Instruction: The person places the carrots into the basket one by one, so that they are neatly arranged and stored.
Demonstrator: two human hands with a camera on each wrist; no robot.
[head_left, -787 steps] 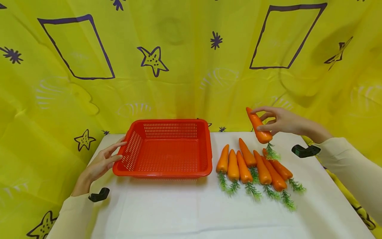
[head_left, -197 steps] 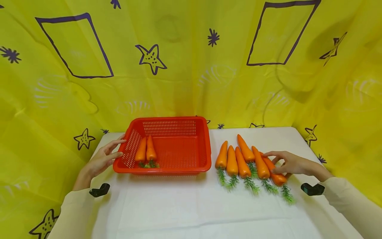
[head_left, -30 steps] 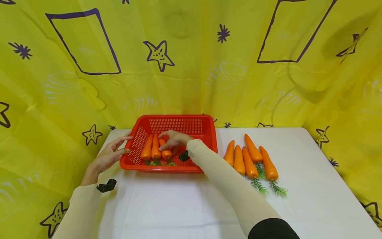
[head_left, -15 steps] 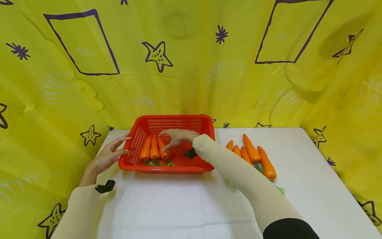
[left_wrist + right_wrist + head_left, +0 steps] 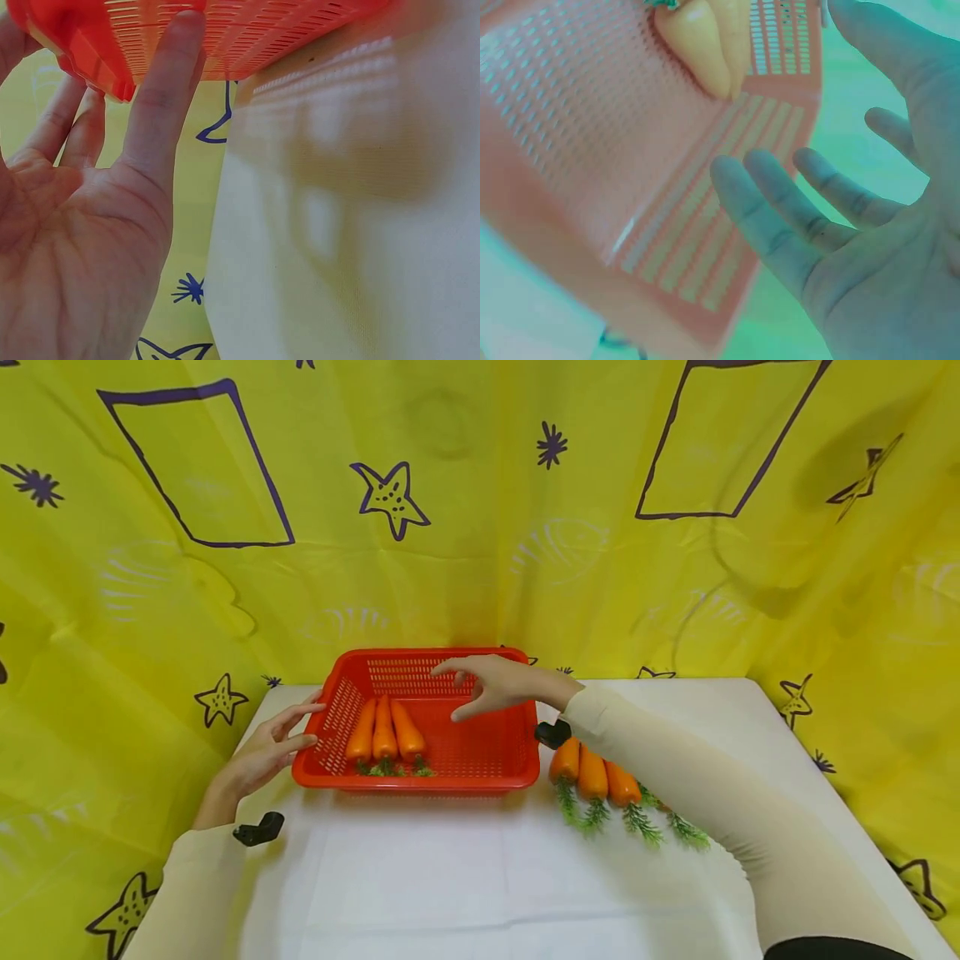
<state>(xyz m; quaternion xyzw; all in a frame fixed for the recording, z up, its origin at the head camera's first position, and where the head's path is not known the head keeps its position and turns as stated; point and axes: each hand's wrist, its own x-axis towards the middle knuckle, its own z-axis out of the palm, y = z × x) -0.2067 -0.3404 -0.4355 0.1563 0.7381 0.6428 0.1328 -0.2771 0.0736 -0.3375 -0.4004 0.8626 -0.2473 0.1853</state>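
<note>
A red plastic basket (image 5: 416,783) with perforated walls stands on the white table. In its left part lie three orange carrots (image 5: 383,735) side by side, green tops toward the near wall. My left hand (image 5: 264,758) touches the basket's left side; in the left wrist view its straight thumb (image 5: 161,97) reaches the outer wall. Over the basket's right part is my right hand (image 5: 495,683), fingers spread and holding nothing. The right wrist view shows its fingers (image 5: 769,225) apart from the carrots. Several more carrots (image 5: 592,775) lie right of the basket, partly hidden by the right sleeve.
The table (image 5: 405,877) has a white cover. A yellow curtain (image 5: 465,585) with drawn stars hangs right behind it and at both sides. Small dark devices, including one at the left wrist (image 5: 258,829), sit on both wrists.
My right hand has let go of the third carrot and moved up and right. Since the oldest frame, three carrots have come into the basket from the right pile. The left hand stays at the basket.
</note>
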